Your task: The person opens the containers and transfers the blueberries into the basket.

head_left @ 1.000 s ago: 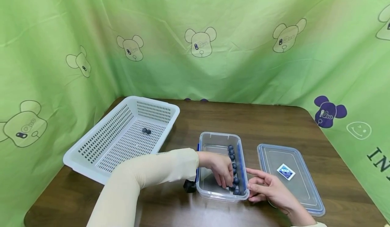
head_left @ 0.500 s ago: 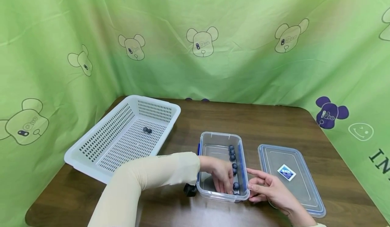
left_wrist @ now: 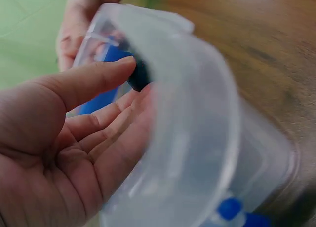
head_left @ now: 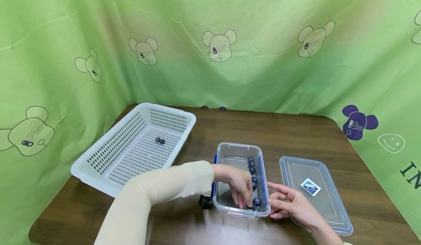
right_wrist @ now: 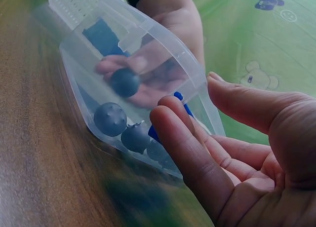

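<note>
A clear plastic food container (head_left: 238, 145) with blue side clips stands without its lid. Along its right wall runs a row of several blueberries (head_left: 252, 170), with a gap before the ones at the near corner. My left hand (head_left: 242, 188) reaches inside, near that corner. Thumb and fingertips pinch a blueberry (left_wrist: 140, 75), which also shows through the wall in the right wrist view. Outside the right wall, my right hand (head_left: 292, 205) rests its fingertips against the container, fingers loosely extended and holding nothing. The left fingertips are partly hidden behind the wall in the left wrist view.
A white slotted basket (head_left: 98, 181) sits on the left with two blueberries (head_left: 160, 140) inside. To the right lies the container's clear lid (head_left: 329, 204) with a blue-and-white sticker. Green printed cloth (head_left: 263, 80) hangs behind the brown table (head_left: 227, 124).
My left hand has shifted slightly inside the container's near end. Berries there now sit closer to the near corner, leaving a wider gap in the row. My right hand stays at the wall.
</note>
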Demonstrator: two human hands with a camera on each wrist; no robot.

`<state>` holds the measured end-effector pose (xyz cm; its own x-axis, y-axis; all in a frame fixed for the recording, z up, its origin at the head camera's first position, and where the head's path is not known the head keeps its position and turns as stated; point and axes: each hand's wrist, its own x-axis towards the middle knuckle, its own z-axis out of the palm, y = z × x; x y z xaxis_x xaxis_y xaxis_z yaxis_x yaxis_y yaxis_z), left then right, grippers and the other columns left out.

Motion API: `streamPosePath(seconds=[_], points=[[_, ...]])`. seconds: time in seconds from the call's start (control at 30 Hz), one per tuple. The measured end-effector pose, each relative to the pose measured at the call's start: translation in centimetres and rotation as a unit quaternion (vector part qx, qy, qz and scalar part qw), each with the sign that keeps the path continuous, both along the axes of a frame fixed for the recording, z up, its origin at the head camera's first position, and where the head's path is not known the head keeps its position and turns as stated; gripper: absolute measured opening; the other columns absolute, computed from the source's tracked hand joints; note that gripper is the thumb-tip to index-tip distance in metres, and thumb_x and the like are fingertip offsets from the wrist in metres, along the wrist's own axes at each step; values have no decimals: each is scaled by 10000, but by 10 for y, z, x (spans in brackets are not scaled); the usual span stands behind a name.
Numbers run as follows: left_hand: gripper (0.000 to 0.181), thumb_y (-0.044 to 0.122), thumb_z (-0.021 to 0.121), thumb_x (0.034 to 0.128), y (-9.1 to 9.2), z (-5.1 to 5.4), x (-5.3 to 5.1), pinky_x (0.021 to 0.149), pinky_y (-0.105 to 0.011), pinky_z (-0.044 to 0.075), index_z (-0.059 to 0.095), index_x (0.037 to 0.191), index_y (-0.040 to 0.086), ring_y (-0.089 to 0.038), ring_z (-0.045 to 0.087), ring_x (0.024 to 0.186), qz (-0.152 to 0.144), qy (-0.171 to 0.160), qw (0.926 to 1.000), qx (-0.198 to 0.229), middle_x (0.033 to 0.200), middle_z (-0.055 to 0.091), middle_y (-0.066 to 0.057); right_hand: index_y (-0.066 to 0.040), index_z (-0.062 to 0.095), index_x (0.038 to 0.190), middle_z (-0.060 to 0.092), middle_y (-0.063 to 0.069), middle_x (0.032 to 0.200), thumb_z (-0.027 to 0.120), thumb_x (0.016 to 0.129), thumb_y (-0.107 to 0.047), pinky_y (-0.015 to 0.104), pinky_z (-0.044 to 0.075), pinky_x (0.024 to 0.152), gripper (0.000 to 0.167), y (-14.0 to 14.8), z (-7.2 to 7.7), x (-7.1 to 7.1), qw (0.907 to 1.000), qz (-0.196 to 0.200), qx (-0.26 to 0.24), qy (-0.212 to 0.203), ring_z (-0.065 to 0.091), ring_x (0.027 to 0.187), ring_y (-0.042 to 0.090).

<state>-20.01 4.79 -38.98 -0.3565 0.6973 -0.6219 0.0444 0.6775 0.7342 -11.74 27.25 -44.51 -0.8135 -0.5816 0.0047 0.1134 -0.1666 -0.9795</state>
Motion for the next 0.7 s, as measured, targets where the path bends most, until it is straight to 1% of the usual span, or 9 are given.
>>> streamPosePath(seconds=[0.03,0.13,0.2,0.27,0.33,0.47,0.57,0.63,0.7], points=[[66,-50,707,887,-1,2,-1,583,-280,609,716,826,-74,-165,663,547,18,16,10000,32,702,703,-184,-96,513,1409,686,73,1015,521,993,66,354,619,724,446,0,0,0,10000,3,11,-11,702,819,187],[72,-42,702,893,-5,7,-3,598,-282,612,712,825,-64,-168,673,563,95,51,9999,131,705,705,-177,-168,545,1371,685,65,1018,515,996,68,356,618,730,444,0,0,0,10000,35,-10,-32,704,828,188],[77,-42,703,892,-8,10,-6,593,-276,609,708,818,-61,-166,673,569,202,57,9994,274,698,703,-166,-220,562,1338,685,61,1020,508,997,72,356,618,730,452,0,-1,-1,10000,61,-39,-22,705,831,189],[79,-45,703,890,-13,13,-8,584,-268,605,703,813,-63,-164,670,572,311,47,9984,464,693,699,-160,-246,569,1321,686,59,1022,504,997,76,355,618,729,461,0,-1,-1,10000,74,-58,-2,706,832,190],[77,-51,700,890,-19,16,-12,581,-268,602,702,815,-71,-166,667,574,411,48,9970,656,688,695,-157,-245,567,1324,687,60,1021,502,997,77,354,618,727,463,1,-1,-1,9999,83,-63,21,706,831,189],[65,-59,688,894,-31,23,-20,656,-335,622,704,832,-74,-166,669,583,593,76,9938,936,676,689,-139,-242,565,1326,688,60,1017,502,997,78,352,618,724,463,0,-1,-1,9999,94,-73,42,706,828,183],[52,-60,677,899,-41,32,-27,692,-359,625,701,857,-75,-159,676,600,731,89,9914,1083,680,689,-122,-247,568,1318,689,58,1014,502,995,83,350,618,722,467,0,-1,-1,9999,92,-94,49,706,824,180],[44,-56,676,902,-47,38,-30,685,-348,625,702,873,-78,-157,679,612,812,119,9900,1151,692,695,-118,-234,566,1324,689,60,1012,503,994,85,350,618,720,463,0,-1,-1,9999,82,-102,48,708,822,183],[42,-52,674,905,-53,45,-33,668,-327,623,700,879,-73,-157,684,626,879,146,9889,1188,705,700,-119,-199,555,1348,689,67,1013,506,993,83,354,618,720,456,0,-1,-1,9999,65,-96,41,709,821,188]])
